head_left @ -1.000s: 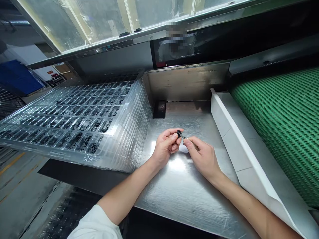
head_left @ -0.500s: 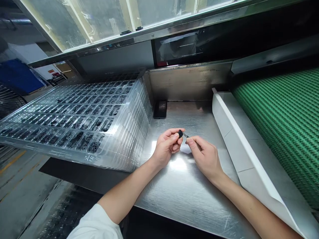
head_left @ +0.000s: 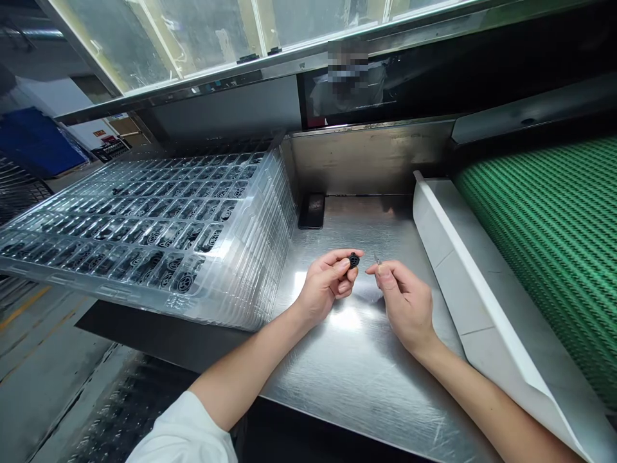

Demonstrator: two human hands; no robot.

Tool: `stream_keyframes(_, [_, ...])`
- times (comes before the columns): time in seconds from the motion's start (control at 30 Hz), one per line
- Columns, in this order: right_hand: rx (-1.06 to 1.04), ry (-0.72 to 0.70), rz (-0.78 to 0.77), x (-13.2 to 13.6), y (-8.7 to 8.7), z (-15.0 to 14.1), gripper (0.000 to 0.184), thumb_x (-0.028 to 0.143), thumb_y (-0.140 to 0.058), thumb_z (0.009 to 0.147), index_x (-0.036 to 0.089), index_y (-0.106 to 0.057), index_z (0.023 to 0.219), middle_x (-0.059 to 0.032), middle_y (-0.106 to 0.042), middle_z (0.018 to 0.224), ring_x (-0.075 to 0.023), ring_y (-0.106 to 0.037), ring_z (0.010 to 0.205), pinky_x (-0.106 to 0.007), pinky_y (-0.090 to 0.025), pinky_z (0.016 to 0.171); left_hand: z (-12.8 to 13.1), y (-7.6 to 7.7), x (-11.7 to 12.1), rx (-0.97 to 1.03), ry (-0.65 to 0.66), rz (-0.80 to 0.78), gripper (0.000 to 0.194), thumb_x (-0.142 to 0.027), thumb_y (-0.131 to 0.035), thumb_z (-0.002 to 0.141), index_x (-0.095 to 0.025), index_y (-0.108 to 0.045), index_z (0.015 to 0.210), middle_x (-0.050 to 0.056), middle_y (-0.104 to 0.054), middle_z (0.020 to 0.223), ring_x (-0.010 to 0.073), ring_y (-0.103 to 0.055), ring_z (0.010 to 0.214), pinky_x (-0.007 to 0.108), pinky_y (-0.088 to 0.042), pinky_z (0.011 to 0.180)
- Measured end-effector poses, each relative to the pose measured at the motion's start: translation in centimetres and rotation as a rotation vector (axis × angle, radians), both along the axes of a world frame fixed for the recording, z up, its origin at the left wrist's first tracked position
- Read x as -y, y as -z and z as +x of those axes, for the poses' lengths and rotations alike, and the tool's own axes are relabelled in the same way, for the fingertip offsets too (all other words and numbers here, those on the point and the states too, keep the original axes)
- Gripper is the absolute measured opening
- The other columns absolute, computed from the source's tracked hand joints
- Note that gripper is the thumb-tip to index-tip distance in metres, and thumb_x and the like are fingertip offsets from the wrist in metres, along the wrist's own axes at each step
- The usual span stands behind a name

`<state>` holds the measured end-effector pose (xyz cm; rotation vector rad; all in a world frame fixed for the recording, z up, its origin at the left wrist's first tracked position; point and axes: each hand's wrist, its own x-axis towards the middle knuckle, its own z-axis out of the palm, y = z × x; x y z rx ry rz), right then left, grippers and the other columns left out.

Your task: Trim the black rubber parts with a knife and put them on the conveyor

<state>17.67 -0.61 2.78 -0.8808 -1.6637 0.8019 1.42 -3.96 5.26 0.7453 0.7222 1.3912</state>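
Between the thumb and fingers of my left hand (head_left: 330,283) is a small round black plastic part (head_left: 354,260) with openings in its face. My right hand (head_left: 405,299) pinches a small pointed metal blade (head_left: 376,258), its tip upward; the rest of it is hidden in my fingers. A short gap separates the blade from the black part. Both hands are above the brushed steel worktop (head_left: 347,379). To the left stands a tall stack of clear plastic trays (head_left: 241,257), with similar black parts in the pockets of the top one.
A black phone (head_left: 312,211) lies at the back of the worktop. A white raised guard (head_left: 463,270) divides the worktop from a green conveyor belt (head_left: 549,225) on the right. A steel panel (head_left: 371,161) closes off the back.
My right hand has drawn the blade away from the black part, to the right, and its tip points more upward. My left hand still holds the part, turned slightly.
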Motion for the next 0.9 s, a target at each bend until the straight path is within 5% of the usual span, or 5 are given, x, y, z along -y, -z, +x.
stream_keyframes(0.17, [0.014, -0.011, 0.027, 0.18, -0.34, -0.28, 0.038, 0.054, -0.070, 0.100, 0.023, -0.067, 0.079, 0.0041, -0.048, 0.064, -0.0165, -0.042, 0.057, -0.030, -0.032, 0.057, 0.26, 0.46, 0.10, -0.019, 0.078, -0.003, 0.042, -0.041, -0.085, 0.081, -0.013, -0.073, 0.110, -0.001, -0.057, 0.069, 0.0053, -0.038, 0.050, 0.021, -0.022, 0.048])
stream_keyframes(0.9, [-0.030, -0.062, -0.024, 0.08, 0.08, -0.33, 0.026, 0.039, -0.063, 0.103, 0.023, -0.066, 0.082, 0.0040, -0.052, 0.068, -0.0161, -0.042, 0.060, -0.029, -0.034, 0.057, 0.25, 0.93, 0.11, 0.100, 0.141, -0.044, 0.036, -0.034, -0.082, 0.085, -0.014, -0.074, 0.113, -0.001, -0.055, 0.074, 0.0046, -0.040, 0.051, 0.020, -0.021, 0.047])
